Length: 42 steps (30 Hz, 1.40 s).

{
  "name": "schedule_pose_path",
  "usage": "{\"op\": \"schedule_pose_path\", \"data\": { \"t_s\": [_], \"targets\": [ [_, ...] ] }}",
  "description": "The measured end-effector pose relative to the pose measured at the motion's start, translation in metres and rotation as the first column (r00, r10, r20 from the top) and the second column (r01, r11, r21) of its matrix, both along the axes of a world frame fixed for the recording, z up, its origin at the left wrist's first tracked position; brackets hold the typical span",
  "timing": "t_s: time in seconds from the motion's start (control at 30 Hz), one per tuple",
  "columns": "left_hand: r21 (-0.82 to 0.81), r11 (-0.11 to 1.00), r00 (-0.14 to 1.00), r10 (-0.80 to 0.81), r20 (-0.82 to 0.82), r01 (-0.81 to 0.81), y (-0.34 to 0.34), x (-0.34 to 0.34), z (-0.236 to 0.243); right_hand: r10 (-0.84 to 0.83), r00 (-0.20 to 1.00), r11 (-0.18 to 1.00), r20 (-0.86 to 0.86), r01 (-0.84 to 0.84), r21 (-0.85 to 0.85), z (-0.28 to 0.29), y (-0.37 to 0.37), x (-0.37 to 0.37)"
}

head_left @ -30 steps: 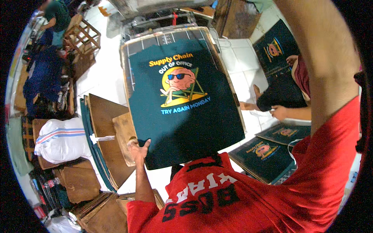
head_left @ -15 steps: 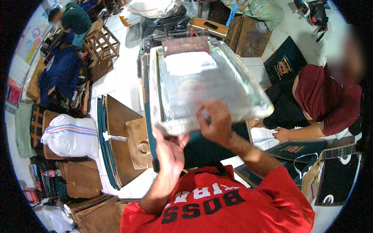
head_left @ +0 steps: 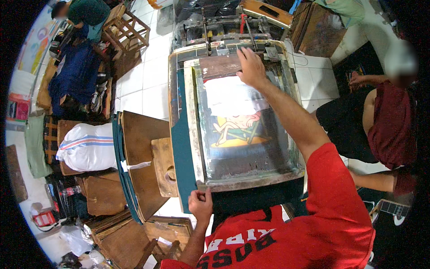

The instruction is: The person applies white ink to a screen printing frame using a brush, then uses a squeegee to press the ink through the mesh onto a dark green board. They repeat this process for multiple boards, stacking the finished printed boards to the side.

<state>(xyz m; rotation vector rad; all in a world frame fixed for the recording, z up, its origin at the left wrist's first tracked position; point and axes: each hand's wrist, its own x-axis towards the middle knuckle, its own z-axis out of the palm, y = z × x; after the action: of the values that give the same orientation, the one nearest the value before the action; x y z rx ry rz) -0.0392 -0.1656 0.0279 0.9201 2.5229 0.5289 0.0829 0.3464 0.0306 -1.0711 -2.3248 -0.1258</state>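
A printing screen [head_left: 242,180] in a pale, stained frame lies over dark teal fabric [head_left: 186,148] on the board. Through its mesh a cartoon figure in a deckchair shows, with a white band of ink above it. My right hand [head_left: 251,67] is at the screen's far end, fingers spread over the right end of a brown squeegee [head_left: 217,66]; whether they press on it is unclear. Beside the near left corner, my left hand [head_left: 200,204] has curled fingers touching or very close to the frame; what they hold, if anything, is hidden.
Wooden boards [head_left: 141,134] and a white sack [head_left: 89,147] are at left, more boards [head_left: 114,237] below. A co-worker in maroon [head_left: 387,125] sits close on the right; another person [head_left: 85,20] bends by a wooden stool [head_left: 125,33]. Metal hinge rods [head_left: 242,27] rise behind the screen.
The screen has come down flat over the printed fabric, from tilted and raised half a second ago. My right hand moved to its far end; my left hand lowered to the near left corner.
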Motion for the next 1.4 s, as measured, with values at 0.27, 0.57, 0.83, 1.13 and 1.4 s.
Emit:
{"op": "schedule_pose_path", "data": {
  "t_s": [0.27, 0.57, 0.83, 1.13, 1.4],
  "targets": [
    [-0.170, 0.927, 0.932, -0.353, -0.088, 0.335, 0.040, 0.013, -0.021, 0.113, 0.922, 0.902, 0.369, 0.061, -0.428, 0.002, 0.051, -0.034],
    [-0.165, 0.916, 0.917, -0.386, -0.102, 0.367, 0.030, 0.013, -0.034, 0.036, 0.984, 0.943, 0.176, 0.024, -0.331, 0.019, -0.057, 0.012],
    [-0.140, 0.913, 0.915, -0.396, -0.076, 0.383, 0.029, 0.010, -0.033, 0.022, 0.981, 0.934, 0.195, 0.050, -0.354, 0.011, -0.082, 0.012],
    [-0.167, 0.909, 0.918, -0.394, -0.052, 0.381, 0.032, 0.010, -0.031, 0.079, 0.975, 0.936, 0.209, 0.000, -0.353, 0.001, -0.100, 0.029],
    [-0.238, 0.895, 0.910, -0.406, -0.081, 0.378, 0.032, 0.012, -0.028, 0.077, 0.957, 0.918, 0.280, 0.042, -0.395, 0.005, 0.017, -0.015]
  ]
}}
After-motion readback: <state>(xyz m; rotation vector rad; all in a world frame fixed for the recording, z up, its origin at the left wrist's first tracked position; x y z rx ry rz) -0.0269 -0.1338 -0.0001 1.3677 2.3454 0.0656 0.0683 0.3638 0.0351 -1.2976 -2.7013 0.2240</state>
